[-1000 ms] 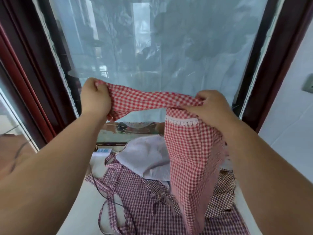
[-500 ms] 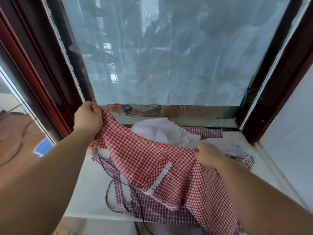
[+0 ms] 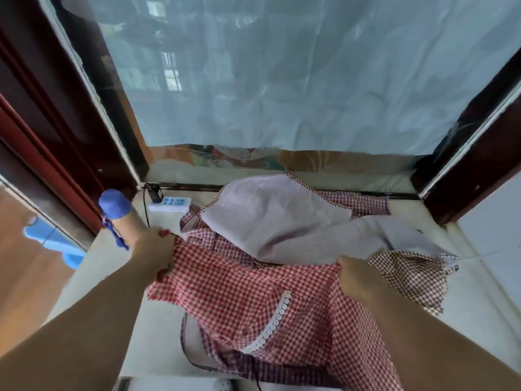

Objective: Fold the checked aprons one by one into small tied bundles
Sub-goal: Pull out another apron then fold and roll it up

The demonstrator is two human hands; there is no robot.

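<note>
Red checked apron lies spread over the other checked aprons on the white sill. Left hand grips its left corner in curled fingers. Right hand pinches its right edge.

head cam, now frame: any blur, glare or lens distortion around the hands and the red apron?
Head view: wide-angle lens bows the window frame; the glass carries pale reflections, light soft, no hard shadows; left hand and right hand look slightly soft, red apron checks are readable.
</note>
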